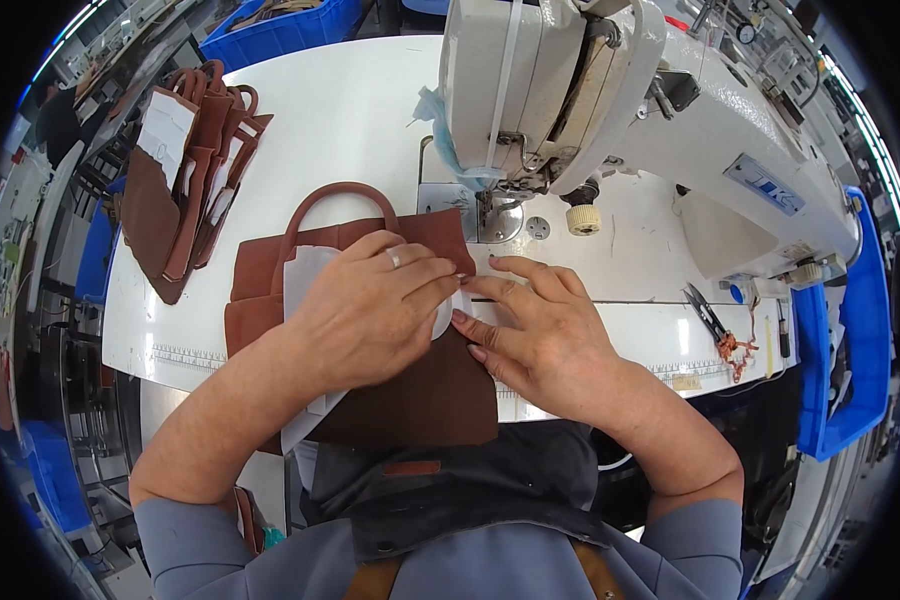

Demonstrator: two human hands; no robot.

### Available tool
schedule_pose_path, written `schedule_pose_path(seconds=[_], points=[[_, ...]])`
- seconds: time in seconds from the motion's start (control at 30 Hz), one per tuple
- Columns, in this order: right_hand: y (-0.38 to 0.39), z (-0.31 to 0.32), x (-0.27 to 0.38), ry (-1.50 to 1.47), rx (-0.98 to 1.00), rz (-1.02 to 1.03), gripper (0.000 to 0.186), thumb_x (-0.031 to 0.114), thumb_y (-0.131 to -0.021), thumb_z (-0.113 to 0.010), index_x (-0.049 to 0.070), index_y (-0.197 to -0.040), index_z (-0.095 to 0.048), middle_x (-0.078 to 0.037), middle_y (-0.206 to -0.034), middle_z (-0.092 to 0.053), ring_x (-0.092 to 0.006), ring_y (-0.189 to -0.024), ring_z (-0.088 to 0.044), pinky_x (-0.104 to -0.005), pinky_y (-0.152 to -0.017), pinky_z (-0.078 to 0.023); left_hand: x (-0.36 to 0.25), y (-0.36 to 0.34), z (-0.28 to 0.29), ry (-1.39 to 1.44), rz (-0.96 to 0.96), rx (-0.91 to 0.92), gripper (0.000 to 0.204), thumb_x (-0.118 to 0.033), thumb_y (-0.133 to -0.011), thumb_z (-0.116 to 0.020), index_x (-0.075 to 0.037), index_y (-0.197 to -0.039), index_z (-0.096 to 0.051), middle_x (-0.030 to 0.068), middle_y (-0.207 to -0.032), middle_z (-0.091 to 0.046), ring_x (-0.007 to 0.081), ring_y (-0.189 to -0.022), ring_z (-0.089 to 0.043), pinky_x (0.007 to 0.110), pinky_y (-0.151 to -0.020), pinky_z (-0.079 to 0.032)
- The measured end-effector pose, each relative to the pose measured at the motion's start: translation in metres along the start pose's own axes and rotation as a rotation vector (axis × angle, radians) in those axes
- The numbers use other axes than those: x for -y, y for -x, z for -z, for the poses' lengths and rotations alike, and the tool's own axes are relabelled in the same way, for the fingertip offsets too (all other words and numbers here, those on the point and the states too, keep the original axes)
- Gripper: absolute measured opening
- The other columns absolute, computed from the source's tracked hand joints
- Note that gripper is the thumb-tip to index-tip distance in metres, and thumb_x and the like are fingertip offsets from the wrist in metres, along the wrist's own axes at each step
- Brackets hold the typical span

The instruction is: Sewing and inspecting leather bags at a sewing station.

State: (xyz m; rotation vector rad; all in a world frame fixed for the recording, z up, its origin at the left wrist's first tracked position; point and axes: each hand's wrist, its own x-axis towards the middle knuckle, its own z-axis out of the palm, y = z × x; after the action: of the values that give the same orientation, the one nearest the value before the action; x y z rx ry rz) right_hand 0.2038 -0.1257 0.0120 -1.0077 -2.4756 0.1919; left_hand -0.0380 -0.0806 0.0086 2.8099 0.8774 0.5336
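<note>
A reddish-brown bag piece (255, 268) with a rolled handle (342, 188) lies at the front of the sewing table, its dark brown lower part (410, 405) reaching the near edge. A white sheet (310, 268) rests on it, largely covered by my left hand (370, 310). The left fingers are drawn together at the sheet's right end, pinching there. My right hand (550, 340) comes in from the other side with its fingers apart; its thumb and index tip touch the same white end. The sewing machine's needle area (490, 215) stands just beyond both hands.
A stack of brown handled bag pieces (185, 190) lies at the table's left. The white sewing machine (560, 90) fills the far right. Snips (708, 315) with orange thread (736, 352) lie on the right. Blue bins (850, 400) (275, 30) stand beside and behind the table.
</note>
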Motion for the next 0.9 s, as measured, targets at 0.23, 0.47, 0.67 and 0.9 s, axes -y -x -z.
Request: schedule_pose_path(seconds=[0.23, 0.47, 0.67, 0.9], points=[[-0.001, 0.004, -0.002, -0.03, 0.028, -0.03, 0.032, 0.019, -0.081, -0.079, 0.013, -0.112, -0.078, -0.009, -0.132, -0.063, -0.0327, -0.136, -0.049, -0.0443, -0.103, -0.042, -0.015, 0.015, -0.002, 0.018, 0.045, -0.013, 0.055, -0.015, -0.077, -0.072, -0.005, -0.129, -0.061, 0.0151, -0.14, -0.059, 0.0299, -0.132, -0.056, 0.057, -0.115, -0.037], [-0.004, 0.007, -0.017, 0.025, 0.019, -0.031, 0.031, 0.021, -0.082, -0.078, 0.014, -0.113, -0.079, -0.008, -0.134, -0.063, -0.033, -0.133, -0.05, -0.0445, -0.104, -0.042, 0.001, -0.003, -0.014, 0.127, 0.04, -0.053, 0.051, -0.009, -0.076, -0.071, -0.006, -0.126, -0.062, 0.0141, -0.141, -0.059, 0.0318, -0.135, -0.055, 0.06, -0.118, -0.033], [-0.013, 0.01, -0.043, 0.025, 0.024, -0.081, 0.03, 0.026, -0.085, -0.077, 0.018, -0.114, -0.079, -0.005, -0.132, -0.065, -0.0302, -0.114, -0.054, -0.0429, -0.1, -0.043, 0.019, -0.029, -0.021, 0.118, 0.022, -0.094, 0.043, -0.009, -0.078, -0.071, -0.007, -0.121, -0.064, 0.0129, -0.136, -0.064, 0.0325, -0.128, -0.06, 0.061, -0.116, -0.036], [-0.018, 0.006, -0.048, -0.032, -0.008, -0.145, 0.029, 0.029, -0.087, -0.077, 0.02, -0.114, -0.08, -0.002, -0.126, -0.068, -0.0286, -0.104, -0.051, -0.0419, -0.097, -0.043, 0.034, -0.04, -0.018, 0.152, 0.024, -0.091, 0.034, -0.011, -0.081, -0.071, -0.006, -0.114, -0.068, 0.0137, -0.128, -0.068, 0.033, -0.123, -0.063, 0.058, -0.115, -0.039]])
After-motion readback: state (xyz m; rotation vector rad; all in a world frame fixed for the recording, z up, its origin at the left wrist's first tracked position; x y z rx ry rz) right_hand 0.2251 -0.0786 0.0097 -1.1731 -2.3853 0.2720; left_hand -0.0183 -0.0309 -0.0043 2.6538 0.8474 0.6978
